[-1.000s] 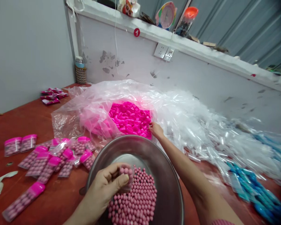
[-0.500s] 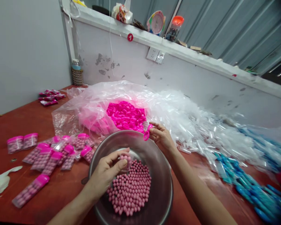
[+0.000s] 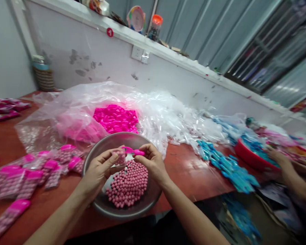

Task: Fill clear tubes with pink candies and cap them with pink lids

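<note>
Over the metal bowl [image 3: 152, 201], near the front edge of the red table [image 3: 191, 170]: left hand [image 3: 100, 167], thumb and fingers pinched round a small clear pack [image 3: 118, 158], partly hidden by the grip, pink beads [image 3: 122, 156] showing within. Right hand [image 3: 153, 162], fingertips drawn together on a bright pink cap [image 3: 138, 152], its looped end pointing left, just beside the pack's top; contact between the two not clear. Bowl: round, grey, with loose beads [image 3: 129, 185] spread over its floor, below both hands. Behind the bowl: a heap of caps [image 3: 114, 117] in the mouth of a clear bag [image 3: 73, 97], more showing pink through the film at left. To the right of these: a broad pile of clear plastic [image 3: 168, 115], lying along the wall [image 3: 112, 64]. Left of the bowl: a cluster of filled packs [image 3: 30, 183], pink-topped, some overlapping; one long pack [image 3: 9, 219] nearer the front. Far left: dark pink packets [image 3: 6, 107]; at the corner, a bottle [image 3: 43, 73] in a woven holder. Right side: blue pieces [image 3: 229, 170] in a loose band; beyond, a red basin [image 3: 241, 157] with blue contents, a co-worker's hand [image 3: 276, 157] beside it, hold unclear. Ledge [image 3: 86, 23]: round clock [image 3: 136, 18], orange-lidded jar [image 3: 155, 29]
</note>
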A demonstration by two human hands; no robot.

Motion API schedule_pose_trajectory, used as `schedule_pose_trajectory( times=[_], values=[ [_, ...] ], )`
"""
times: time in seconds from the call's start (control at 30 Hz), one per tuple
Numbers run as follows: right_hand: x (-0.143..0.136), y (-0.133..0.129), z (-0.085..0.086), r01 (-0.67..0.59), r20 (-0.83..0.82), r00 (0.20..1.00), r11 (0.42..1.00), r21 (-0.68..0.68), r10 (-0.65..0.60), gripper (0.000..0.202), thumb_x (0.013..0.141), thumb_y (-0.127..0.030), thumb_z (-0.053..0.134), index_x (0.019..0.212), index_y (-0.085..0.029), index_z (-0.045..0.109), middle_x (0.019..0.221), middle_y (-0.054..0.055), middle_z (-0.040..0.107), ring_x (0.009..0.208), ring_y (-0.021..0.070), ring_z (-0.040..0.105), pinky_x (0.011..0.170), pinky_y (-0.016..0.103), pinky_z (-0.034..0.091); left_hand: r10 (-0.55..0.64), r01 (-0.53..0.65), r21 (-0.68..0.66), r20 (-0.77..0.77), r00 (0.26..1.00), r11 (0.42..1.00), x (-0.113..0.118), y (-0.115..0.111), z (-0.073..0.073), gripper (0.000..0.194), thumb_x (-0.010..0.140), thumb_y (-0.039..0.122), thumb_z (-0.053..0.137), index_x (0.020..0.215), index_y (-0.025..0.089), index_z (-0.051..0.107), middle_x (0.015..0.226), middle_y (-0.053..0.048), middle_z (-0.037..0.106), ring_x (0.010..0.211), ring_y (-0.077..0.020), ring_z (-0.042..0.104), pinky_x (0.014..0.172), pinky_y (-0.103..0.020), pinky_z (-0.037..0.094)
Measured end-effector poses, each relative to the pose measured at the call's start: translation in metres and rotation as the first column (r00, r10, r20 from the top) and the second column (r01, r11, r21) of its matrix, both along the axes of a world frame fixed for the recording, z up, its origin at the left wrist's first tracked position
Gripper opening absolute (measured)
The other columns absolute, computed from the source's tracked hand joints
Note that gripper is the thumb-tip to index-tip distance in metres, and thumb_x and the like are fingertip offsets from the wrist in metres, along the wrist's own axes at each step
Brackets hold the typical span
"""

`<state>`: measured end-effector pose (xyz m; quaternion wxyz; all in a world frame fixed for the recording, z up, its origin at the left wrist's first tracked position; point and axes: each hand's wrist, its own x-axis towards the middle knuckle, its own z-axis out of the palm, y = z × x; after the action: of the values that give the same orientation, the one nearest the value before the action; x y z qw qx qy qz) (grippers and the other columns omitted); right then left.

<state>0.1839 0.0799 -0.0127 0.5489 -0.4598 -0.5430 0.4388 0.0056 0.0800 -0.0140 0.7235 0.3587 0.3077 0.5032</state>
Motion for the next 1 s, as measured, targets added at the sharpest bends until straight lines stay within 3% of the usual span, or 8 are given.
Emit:
schedule_pose_trajectory(
  times=[0.17,0.27,0.4,0.53,0.67,0.77,0.87,1.0],
  values=[
    [0.010,-0.011,-0.004,-0.005,0.400,0.912,0.971,0.238,-0.093,0.010,0.073,-0.021,0.061,0.082,-0.018,0.059,0.080,0.002,0.061,0.074,0.0128,0.057,0.070,0.026,0.047,0.001,-0.005,-0.040,-0.101,0.995,0.999,0.002,0.001,-0.003,0.033,0.071,0.033,0.071,0.099,0.019,0.065,0.095,-0.005,0.067,0.082,-0.0167,0.062,0.074,-0.026,0.056],
    [0.010,-0.009,-0.003,-0.176,0.144,0.974,0.984,-0.022,0.177,0.021,0.073,-0.036,0.064,0.080,-0.017,0.055,0.077,0.003,0.064,0.072,0.0149,0.062,0.069,0.030,0.051,-0.009,-0.003,-0.067,-0.176,0.984,0.998,0.001,0.000,0.000,0.039,0.067,0.035,0.074,0.101,0.018,0.065,0.093,-0.005,0.069,0.085,-0.0198,0.064,0.078,-0.026,0.054],
    [0.013,0.003,-0.005,-0.419,-0.321,0.890,0.857,-0.301,0.322,0.038,0.068,-0.045,0.069,0.080,-0.015,0.048,0.060,0.000,0.062,0.057,0.0155,0.064,0.057,0.030,0.053,-0.061,0.051,-0.038,-0.360,0.931,0.998,0.002,-0.002,0.007,0.042,0.063,0.041,0.074,0.099,0.019,0.067,0.097,-0.006,0.068,0.093,-0.0245,0.062,0.081,-0.026,0.053],
    [0.021,0.013,-0.004,-0.599,-0.391,0.795,0.704,-0.381,0.465,0.040,0.062,-0.036,0.076,0.084,-0.013,0.054,0.067,0.001,0.064,0.055,0.0137,0.064,0.054,0.025,0.052,-0.011,0.162,0.217,-0.567,0.823,0.963,0.007,-0.002,0.011,0.030,0.067,0.039,0.071,0.092,0.022,0.071,0.104,-0.004,0.066,0.102,-0.0271,0.057,0.088,-0.026,0.048],
    [0.032,0.014,0.003,-0.642,-0.327,0.766,0.626,-0.442,0.554,0.041,0.065,-0.033,0.074,0.098,-0.014,0.059,0.082,0.003,0.065,0.062,0.0128,0.064,0.058,0.025,0.052,-0.003,0.268,0.338,-0.615,0.789,0.902,0.011,-0.003,0.011,0.026,0.080,0.035,0.060,0.102,0.024,0.068,0.109,-0.004,0.064,0.104,-0.0242,0.056,0.094,-0.028,0.042],
    [0.040,0.014,0.013,-0.510,-0.055,0.847,0.778,-0.368,0.529,0.033,0.072,-0.032,0.068,0.099,-0.014,0.063,0.085,0.004,0.065,0.072,0.0134,0.063,0.066,0.026,0.051,0.001,0.227,0.314,-0.588,0.809,0.922,0.010,-0.004,0.009,0.029,0.084,0.034,0.054,0.107,0.021,0.065,0.108,-0.006,0.064,0.099,-0.0228,0.058,0.090,-0.029,0.044],
    [0.039,0.012,0.025,-0.286,0.186,0.935,0.952,-0.112,0.303,0.024,0.076,-0.029,0.065,0.097,-0.018,0.064,0.087,0.003,0.066,0.078,0.0137,0.062,0.073,0.026,0.049,0.041,0.183,0.307,-0.601,0.798,0.934,0.010,-0.004,0.009,0.028,0.085,0.034,0.052,0.105,0.019,0.065,0.101,-0.005,0.066,0.094,-0.0213,0.060,0.087,-0.028,0.045],
    [0.022,0.006,0.032,-0.276,0.416,0.893,0.940,0.201,0.173,0.018,0.078,-0.025,0.064,0.095,-0.020,0.064,0.086,0.003,0.065,0.078,0.0147,0.061,0.072,0.027,0.049,0.094,0.189,0.381,-0.613,0.784,0.905,0.011,-0.007,0.011,0.025,0.086,0.031,0.051,0.103,0.021,0.066,0.097,-0.003,0.067,0.090,-0.0201,0.060,0.085,-0.027,0.044]
  ],
)
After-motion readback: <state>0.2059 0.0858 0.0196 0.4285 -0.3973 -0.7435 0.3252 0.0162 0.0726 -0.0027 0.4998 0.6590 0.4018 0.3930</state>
